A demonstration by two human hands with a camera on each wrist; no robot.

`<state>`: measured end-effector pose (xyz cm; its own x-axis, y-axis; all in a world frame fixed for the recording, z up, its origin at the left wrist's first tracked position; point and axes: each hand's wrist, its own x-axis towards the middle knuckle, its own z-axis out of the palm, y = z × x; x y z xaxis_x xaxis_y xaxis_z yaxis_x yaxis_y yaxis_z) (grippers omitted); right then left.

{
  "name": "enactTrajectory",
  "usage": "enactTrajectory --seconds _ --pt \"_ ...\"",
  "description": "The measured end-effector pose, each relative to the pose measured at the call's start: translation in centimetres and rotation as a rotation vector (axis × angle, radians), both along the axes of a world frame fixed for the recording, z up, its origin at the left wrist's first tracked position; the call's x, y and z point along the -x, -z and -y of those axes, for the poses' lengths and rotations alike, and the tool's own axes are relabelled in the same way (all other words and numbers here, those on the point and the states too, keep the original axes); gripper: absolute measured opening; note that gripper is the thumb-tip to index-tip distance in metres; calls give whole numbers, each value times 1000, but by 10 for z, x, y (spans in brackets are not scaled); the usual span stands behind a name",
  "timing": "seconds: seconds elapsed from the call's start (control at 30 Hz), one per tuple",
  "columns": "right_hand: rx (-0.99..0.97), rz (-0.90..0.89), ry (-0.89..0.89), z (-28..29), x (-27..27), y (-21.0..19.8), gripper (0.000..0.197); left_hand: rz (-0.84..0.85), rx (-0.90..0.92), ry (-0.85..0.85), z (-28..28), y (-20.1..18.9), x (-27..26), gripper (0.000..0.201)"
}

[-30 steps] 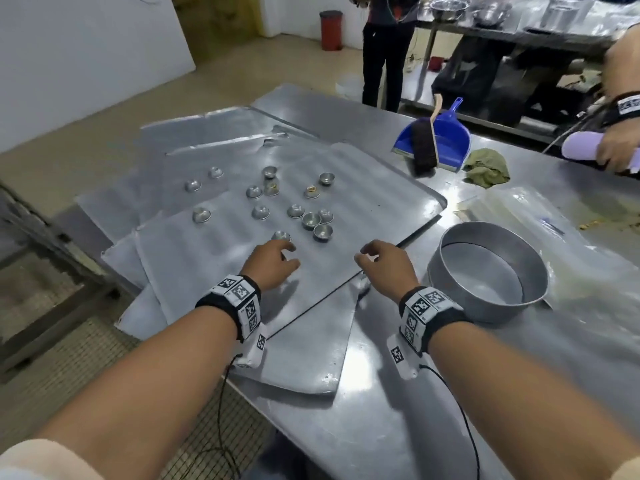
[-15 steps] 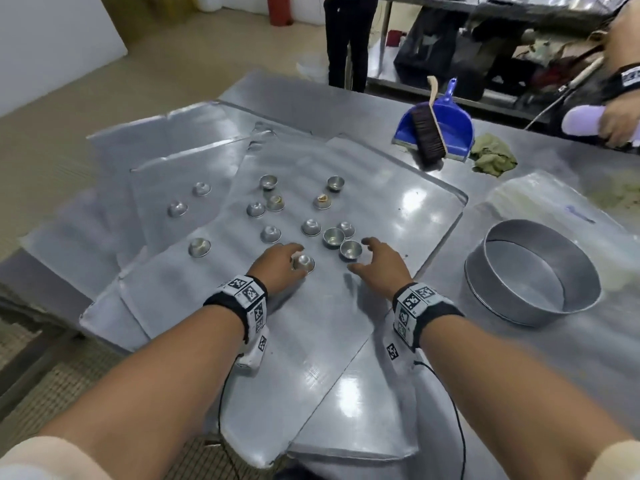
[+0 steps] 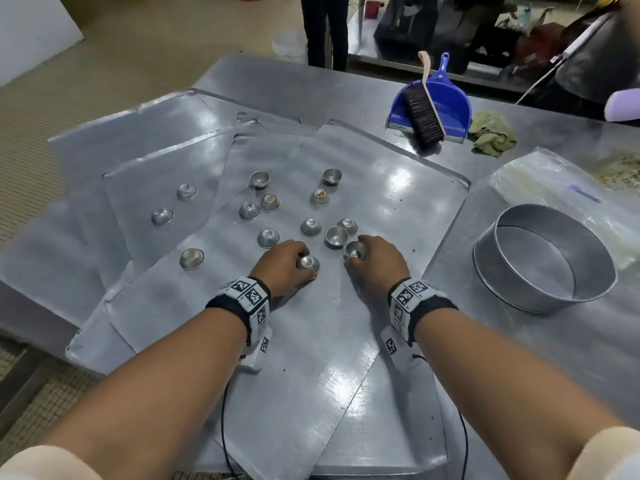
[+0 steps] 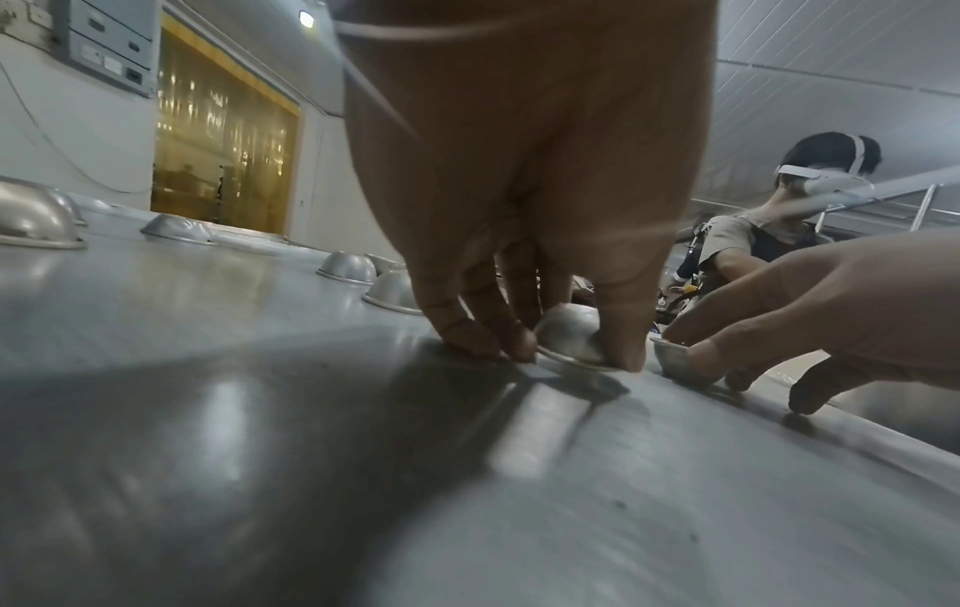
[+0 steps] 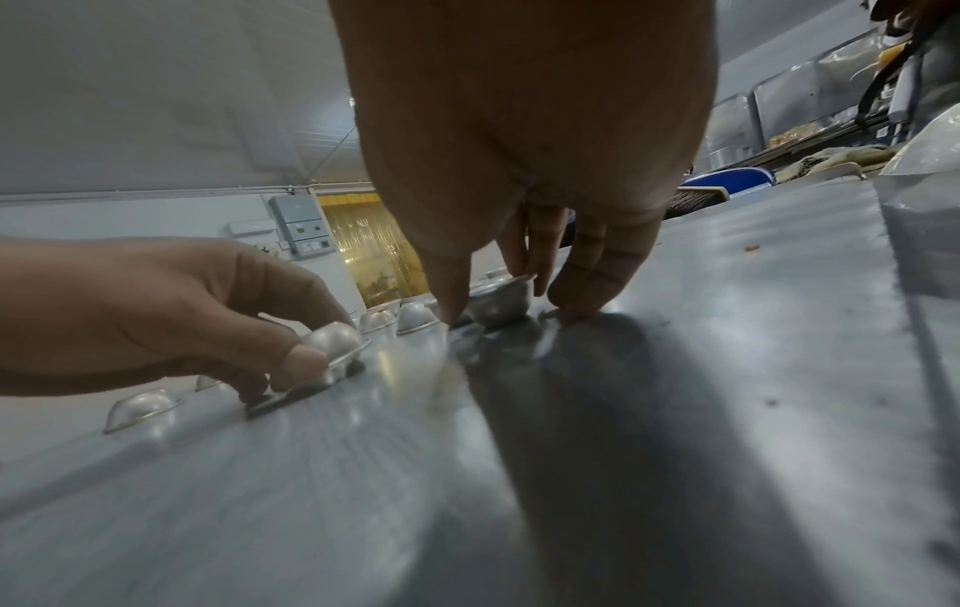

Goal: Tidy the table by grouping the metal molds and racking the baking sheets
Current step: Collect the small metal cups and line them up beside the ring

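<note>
On the top baking sheet (image 3: 398, 209), the left hand (image 3: 282, 266) pinches an upturned metal mold (image 3: 308, 263) while the right hand (image 3: 379, 263) clamps thumb and fingers on an upright mold (image 3: 356, 251)

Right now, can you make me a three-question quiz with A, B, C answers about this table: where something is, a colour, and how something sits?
1. Where is the brush?
A. In the dustpan
B. In the round tin
C. On the floor

2. What colour is the dustpan?
A. Red
B. Blue
C. Green

3. How does the left hand's mold sit?
A. Rim up
B. On its side
C. Rim down

Answers: 1 A, its bristles lie in the scoop. 2 B, plainly blue plastic. 3 C, its dome faces up between the fingers.
</note>
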<state>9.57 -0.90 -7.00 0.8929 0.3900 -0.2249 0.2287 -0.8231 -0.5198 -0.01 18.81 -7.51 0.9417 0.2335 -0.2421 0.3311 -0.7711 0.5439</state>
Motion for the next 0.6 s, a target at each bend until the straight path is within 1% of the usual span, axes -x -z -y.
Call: enactTrajectory --seconds 0.07,0.1,0.17,0.2,0.3,0.37,0.47,0.6 --pt "21 -12 -18 2 1 3 40 16 40 -31 1 0 1 34" --pt "28 -18 -38 3 1 4 41 27 53 -33 2 0 1 39" --pt "30 -13 -59 6 2 7 37 44 68 -17 4 1 1 53" --pt "26 -7 -59 7 4 7 36 50 69 -11 6 1 1 55" --pt "12 16 -38 10 10 10 32 86 69 -5 8 2 1 36" --pt "5 36 -25 11 16 11 27 108 74 -15 9 3 4 29" --pt "-18 18 -25 11 23 11 27 137 73 -12 10 5 10 31" --pt "-46 -18 -37 12 26 7 42 131 101 -15 9 4 15 44"
